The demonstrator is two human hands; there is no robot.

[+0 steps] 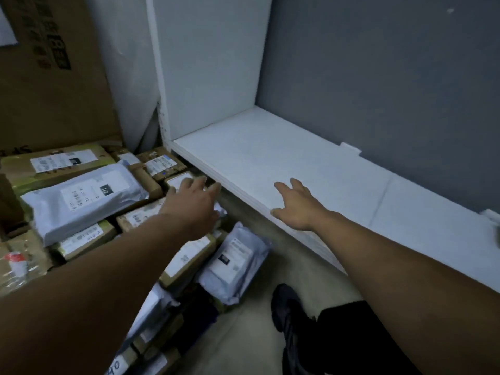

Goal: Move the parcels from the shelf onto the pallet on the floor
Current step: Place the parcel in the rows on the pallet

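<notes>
A white shelf board [270, 158] runs from the centre to the right, and no parcel lies on it. My right hand [296, 205] hovers over its front edge, fingers spread, holding nothing. My left hand [193, 201] reaches out over a heap of parcels on the left, fingers apart and empty. The heap holds a large grey mailer bag [84, 198], several brown cardboard boxes [186, 259] with white labels, and a smaller grey bag [234, 262] at its right edge. The pallet under the heap is hidden.
A tall cardboard sheet [51, 77] leans at the back left. White foam wrap [130, 77] stands beside the shelf's white side panel [211, 63]. A grey wall [378, 77] backs the shelf. My dark shoe [289, 307] and trouser leg stand on the pale floor below.
</notes>
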